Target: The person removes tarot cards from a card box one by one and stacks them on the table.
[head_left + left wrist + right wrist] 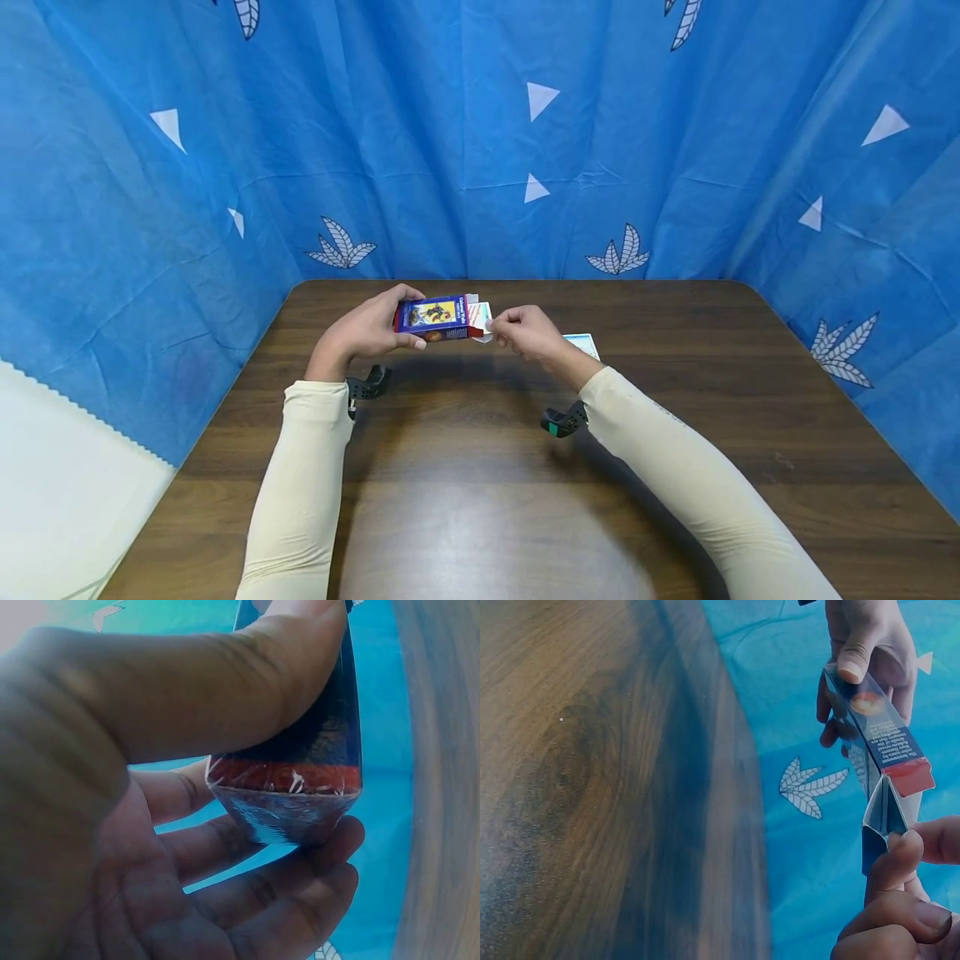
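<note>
In the head view, my left hand (367, 325) grips a blue and red card box (435, 315) with a yellow picture on its face. The left wrist view shows the thumb along one side of the box (300, 780) and the other fingers beneath and behind it. The box's open end, with red and white flaps, faces right. Just there, my right hand (525, 329) pinches a white printed folded paper (480, 317) between thumb and finger. In the right wrist view this folded paper (883, 817) sits at the box's mouth; how far it reaches inside is hidden.
A white sheet or card with a pale blue-green border (583, 342) lies on the brown wooden table (450, 450), partly hidden behind the right wrist. A blue patterned curtain (480, 142) hangs behind and beside the table. A white surface (67, 483) shows at lower left.
</note>
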{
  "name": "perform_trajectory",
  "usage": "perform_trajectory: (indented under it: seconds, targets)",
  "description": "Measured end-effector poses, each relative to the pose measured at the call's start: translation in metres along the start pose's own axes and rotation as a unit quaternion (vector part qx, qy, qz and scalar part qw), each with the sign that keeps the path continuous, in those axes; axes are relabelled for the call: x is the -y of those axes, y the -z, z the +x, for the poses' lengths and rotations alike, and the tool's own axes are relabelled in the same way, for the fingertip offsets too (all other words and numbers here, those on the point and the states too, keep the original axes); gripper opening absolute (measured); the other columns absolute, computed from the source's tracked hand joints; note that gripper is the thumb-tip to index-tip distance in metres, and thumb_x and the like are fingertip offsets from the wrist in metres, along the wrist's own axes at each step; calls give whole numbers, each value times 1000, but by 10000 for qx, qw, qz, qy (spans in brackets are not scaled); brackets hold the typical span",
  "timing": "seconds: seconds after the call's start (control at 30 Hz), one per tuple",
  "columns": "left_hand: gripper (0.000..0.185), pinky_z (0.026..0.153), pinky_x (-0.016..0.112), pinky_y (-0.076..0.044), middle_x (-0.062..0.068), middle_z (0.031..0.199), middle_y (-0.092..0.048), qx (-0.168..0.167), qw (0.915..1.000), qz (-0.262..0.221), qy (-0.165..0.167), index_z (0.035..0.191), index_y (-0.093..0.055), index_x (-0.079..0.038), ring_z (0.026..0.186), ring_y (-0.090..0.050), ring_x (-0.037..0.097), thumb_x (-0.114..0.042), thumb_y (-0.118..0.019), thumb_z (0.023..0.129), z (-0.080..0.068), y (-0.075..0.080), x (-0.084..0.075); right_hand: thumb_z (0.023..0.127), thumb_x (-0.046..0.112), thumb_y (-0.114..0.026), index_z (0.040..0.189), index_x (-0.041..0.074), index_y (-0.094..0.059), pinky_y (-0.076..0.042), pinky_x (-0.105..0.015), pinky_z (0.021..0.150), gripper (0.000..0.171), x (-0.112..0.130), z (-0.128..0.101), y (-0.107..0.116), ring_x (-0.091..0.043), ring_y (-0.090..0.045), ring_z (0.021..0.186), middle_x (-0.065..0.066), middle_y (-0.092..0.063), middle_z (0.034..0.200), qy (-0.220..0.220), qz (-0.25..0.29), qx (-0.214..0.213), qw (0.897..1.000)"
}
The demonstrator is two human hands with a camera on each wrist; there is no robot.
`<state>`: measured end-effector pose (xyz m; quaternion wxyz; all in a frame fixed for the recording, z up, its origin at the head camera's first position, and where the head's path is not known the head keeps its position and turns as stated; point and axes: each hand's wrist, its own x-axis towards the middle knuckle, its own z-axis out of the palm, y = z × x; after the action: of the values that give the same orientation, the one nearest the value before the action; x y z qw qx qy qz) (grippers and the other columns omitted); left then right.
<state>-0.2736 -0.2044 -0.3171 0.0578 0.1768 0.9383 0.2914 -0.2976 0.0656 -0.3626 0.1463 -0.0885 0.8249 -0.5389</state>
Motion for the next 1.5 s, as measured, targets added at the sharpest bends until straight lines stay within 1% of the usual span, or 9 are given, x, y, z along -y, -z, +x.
perform_trajectory:
  seconds: [0.3, 0.57, 0.8, 0.93, 1.1, 1.2, 1.3, 1.4, 1.5]
  targets:
    - [70, 103, 51, -45, 18, 132, -54, 21, 10000, -22, -31, 137, -43, -7, 116, -55, 33, -24, -82, 81, -1, 0, 1, 94, 33, -65, 99, 3, -68, -27, -24, 45, 30, 0, -3, 6, -10, -36, 51, -3, -57, 79, -186, 108, 292, 9993]
    - [70, 104, 51, -44, 17, 131, -54, -18, 10000, -47, -3, 138, -42, -8, 116, -54, 33, -24, -81, 82, -2, 1, 3, 96, 22, -62, 95, 3, -64, -25, -22, 44, 19, -9, -3, 19, -8, -33, 49, -3, -58, 82, -183, 590, -45, 9981]
    - [70, 103, 50, -45, 17, 132, -54, -15, 10000, -60, -30, 138, -42, -7, 115, -55, 33, -24, -81, 82, -3, 2, 3, 98, 22, -57, 110, -2, -63, -26, -22, 45, 27, -14, -1, 31, -8, -35, 50, 0, -68, 87, -183, 717, -266, 9969]
    - [70, 103, 51, -45, 17, 132, -54, -9, 10000, -91, 20, 138, -42, -8, 116, -54, 33, -24, -81, 83, -4, 2, 3, 99, 21, -56, 113, 1, -60, -27, -20, 44, 24, -19, 2, 46, -6, -39, 50, 2, -69, 89, -144, 1127, -495, 9923]
    - [70, 105, 52, -43, 17, 133, -53, -10, 10000, -93, 29, 139, -41, -8, 117, -53, 33, -24, -80, 83, -4, 4, 3, 102, 18, -51, 127, 4, -57, -25, -20, 43, 29, -25, 3, 70, -5, -32, 48, 5, -61, 86, -105, 1710, -774, 9822]
    - [70, 106, 52, -43, 17, 133, -53, -16, 9999, -101, 11, 139, -41, -8, 117, -53, 33, -24, -80, 83, -3, 4, 3, 103, 21, -50, 134, 8, -57, -27, -22, 47, 34, -32, 4, 87, -9, -33, 53, 3, -61, 91, -196, 1335, -1041, 9854]
    - [70, 105, 51, -43, 17, 133, -53, -6, 9999, -129, -16, 138, -41, -8, 117, -53, 32, -24, -80, 83, -2, 4, 3, 103, 24, -52, 136, 10, -59, -39, -26, 59, 37, -45, 5, 104, -15, -47, 71, -6, -64, 107, -227, 249, -1241, 9917]
    - [70, 105, 51, -43, 17, 133, -53, 19, 9999, -142, -24, 138, -42, -7, 117, -53, 33, -25, -80, 83, -2, 3, 3, 101, 25, -55, 134, 6, -61, -48, -35, 80, 38, -62, 6, 120, -23, -54, 99, -18, -61, 126, -345, -812, -1363, 9867]
    - [70, 105, 52, -44, 18, 133, -53, 46, 9999, -138, -5, 138, -41, -7, 117, -53, 34, -25, -80, 83, -3, 3, 3, 101, 25, -56, 131, 3, -62, -47, -39, 84, 38, -80, 6, 130, -29, -54, 104, -22, -58, 133, -680, -1350, -1370, 9790]
